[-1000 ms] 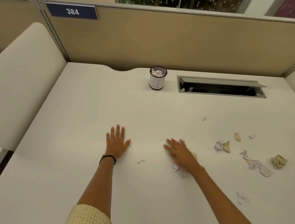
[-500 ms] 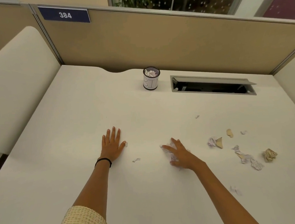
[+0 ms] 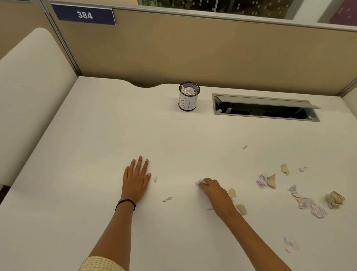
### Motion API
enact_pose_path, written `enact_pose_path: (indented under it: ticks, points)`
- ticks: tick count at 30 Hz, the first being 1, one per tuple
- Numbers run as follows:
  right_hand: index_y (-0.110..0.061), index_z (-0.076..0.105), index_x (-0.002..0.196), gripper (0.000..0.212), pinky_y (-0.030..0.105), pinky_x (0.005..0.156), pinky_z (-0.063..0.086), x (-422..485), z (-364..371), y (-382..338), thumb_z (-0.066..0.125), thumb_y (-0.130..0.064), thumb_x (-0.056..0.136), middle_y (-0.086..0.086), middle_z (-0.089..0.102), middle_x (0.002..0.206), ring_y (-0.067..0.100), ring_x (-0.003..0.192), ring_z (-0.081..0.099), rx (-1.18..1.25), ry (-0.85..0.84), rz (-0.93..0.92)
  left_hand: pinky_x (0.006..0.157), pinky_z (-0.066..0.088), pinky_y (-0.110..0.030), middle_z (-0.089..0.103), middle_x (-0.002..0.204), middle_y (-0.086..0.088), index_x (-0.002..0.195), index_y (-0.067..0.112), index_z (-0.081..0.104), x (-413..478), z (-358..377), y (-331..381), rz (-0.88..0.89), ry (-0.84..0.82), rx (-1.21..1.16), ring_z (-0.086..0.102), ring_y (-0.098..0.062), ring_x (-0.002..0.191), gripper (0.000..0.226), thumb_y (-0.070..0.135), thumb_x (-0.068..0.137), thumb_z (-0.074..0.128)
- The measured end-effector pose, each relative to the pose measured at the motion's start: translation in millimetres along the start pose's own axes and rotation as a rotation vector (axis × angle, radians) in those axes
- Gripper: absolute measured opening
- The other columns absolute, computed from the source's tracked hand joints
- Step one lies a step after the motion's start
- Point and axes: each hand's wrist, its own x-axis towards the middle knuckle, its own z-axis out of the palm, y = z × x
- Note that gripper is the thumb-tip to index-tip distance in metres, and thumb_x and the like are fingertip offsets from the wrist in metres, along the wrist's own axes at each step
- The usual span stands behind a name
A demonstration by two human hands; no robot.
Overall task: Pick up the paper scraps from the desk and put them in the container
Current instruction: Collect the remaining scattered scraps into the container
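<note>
White paper shows between the curled fingers of our right hand (image 3: 214, 192), which has closed around a crumpled scrap (image 3: 200, 182) low over the desk (image 3: 92, 149); we judge the fist is bunched that way to gather loose bits into one wad before carrying them off. Our left hand (image 3: 136, 179) lies flat and spread on the desk, palm down and holding nothing, probably to steady us as we lean in. Two tiny scraps sit close to it: a sliver (image 3: 155, 179) just beside the thumb and a small white piece (image 3: 167, 199) between the two hands. Two tan pieces (image 3: 231, 192) lie right beside the right wrist. Further right the litter spreads out: a white and tan clump (image 3: 266, 180), a torn strip with print too small to read (image 3: 307, 202), a tan crumpled ball (image 3: 336, 199), and a pale scrap (image 3: 289, 244) near the front edge. The container (image 3: 189, 96) stands well apart at the back of the desk, a mesh cup wrapped in paper hand-lettered "BIN", already holding white scraps, so the task looks partly done with much still to collect. Beside it is an open cable hatch (image 3: 264, 109). On the partition a blue plate (image 3: 83, 14) reads "384".
</note>
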Motion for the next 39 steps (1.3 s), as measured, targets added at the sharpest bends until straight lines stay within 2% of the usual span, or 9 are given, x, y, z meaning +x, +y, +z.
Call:
enact_pose_path:
  ticks: [3, 6, 10, 14, 16, 20, 24, 35, 39]
  points:
    - [-0.012, 0.058, 0.116, 0.029, 0.037, 0.093, 0.041, 10, -1, -4, 0.044, -0.027, 0.095, 0.01, 0.054, 0.121, 0.027, 0.113, 0.05, 0.039, 0.04, 0.017, 0.116, 0.011, -0.042, 0.013, 0.157, -0.002, 0.148, 0.021, 0.02, -1, -1, 1, 0.001, 0.014, -0.013, 0.013, -0.026, 0.145, 0.083, 0.063, 0.085, -0.015]
    - [-0.008, 0.059, 0.112, 0.03, 0.037, 0.093, 0.04, 22, -3, -3, 0.042, -0.023, 0.094, 0.013, 0.053, 0.121, 0.028, 0.112, 0.047, -0.069, 0.072, -0.035, 0.117, 0.009, -0.04, 0.012, 0.157, 0.003, 0.148, 0.023, 0.02, -1, 1, 2, -0.017, 0.037, -0.019, 0.013, -0.023, 0.145, 0.067, 0.055, 0.092, 0.004]
    - [-0.007, 0.06, 0.111, 0.029, 0.031, 0.087, 0.039, 42, -17, 1, 0.041, -0.018, 0.093, 0.012, 0.054, 0.123, 0.026, 0.114, 0.047, 0.044, 0.082, 0.059, 0.118, 0.008, -0.038, 0.013, 0.157, 0.002, 0.149, 0.021, 0.021, 1, 5, 3, -0.045, 0.064, -0.059, 0.011, -0.019, 0.145, 0.065, 0.048, 0.09, 0.015]
    - [-0.003, 0.068, 0.099, 0.019, 0.02, 0.077, 0.037, 69, -40, 6, 0.052, -0.004, 0.089, 0.016, 0.062, 0.11, 0.024, 0.1, 0.056, 0.245, 0.133, 0.174, 0.119, -0.001, -0.034, 0.004, 0.158, 0.002, 0.15, 0.02, 0.012, 2, 8, 1, -0.048, 0.075, -0.073, -0.001, -0.014, 0.146, 0.067, 0.05, 0.09, 0.013]
    - [0.001, 0.072, 0.089, 0.013, 0.011, 0.072, 0.042, 82, -49, 4, 0.062, 0.004, 0.082, 0.017, 0.069, 0.098, 0.01, 0.083, 0.059, 0.383, 0.228, 0.164, 0.118, -0.004, -0.031, 0.003, 0.158, 0.003, 0.15, 0.021, 0.01, 2, 8, 0, -0.05, 0.077, -0.073, -0.003, -0.013, 0.145, 0.066, 0.05, 0.09, 0.012]
    - [0.001, 0.071, 0.093, 0.015, 0.025, 0.067, 0.048, 113, -69, -8, 0.069, 0.003, 0.078, 0.007, 0.067, 0.083, 0.017, 0.071, 0.059, 0.847, 0.224, 0.308, 0.118, -0.007, -0.027, 0.003, 0.158, 0.006, 0.15, 0.023, 0.009, 2, 8, 0, -0.051, 0.084, -0.076, -0.003, -0.011, 0.145, 0.064, 0.049, 0.092, 0.013]
    - [0.003, 0.067, 0.095, 0.014, 0.018, 0.073, 0.056, 157, -107, -26, 0.067, 0.003, 0.081, 0.006, 0.066, 0.084, 0.019, 0.074, 0.063, 1.065, 0.26, 0.247, 0.118, -0.004, -0.028, 0.005, 0.158, 0.007, 0.15, 0.024, 0.013, 2, 8, 1, -0.053, 0.099, -0.087, -0.001, -0.01, 0.145, 0.062, 0.047, 0.093, 0.017]
    - [-0.01, 0.062, 0.076, 0.014, 0.018, 0.076, 0.055, 277, -196, -71, 0.064, 0.002, 0.084, 0.006, 0.063, 0.081, 0.007, 0.063, 0.063, 1.155, 0.407, 0.105, 0.118, -0.001, -0.03, 0.005, 0.158, 0.008, 0.149, 0.026, 0.01, 2, 8, 1, -0.07, 0.096, -0.105, -0.002, -0.008, 0.145, 0.059, 0.046, 0.094, 0.02]
    - [0.005, 0.067, 0.088, 0.007, 0.027, 0.07, 0.053, 308, -198, -77, 0.063, 0.002, 0.084, 0.013, 0.06, 0.09, 0.015, 0.06, 0.058, 0.868, 0.413, 0.171, 0.118, -0.001, -0.031, 0.001, 0.158, 0.009, 0.149, 0.028, 0.006, 3, 9, -1, -0.076, 0.084, -0.079, -0.007, -0.007, 0.144, 0.059, 0.046, 0.095, 0.02]
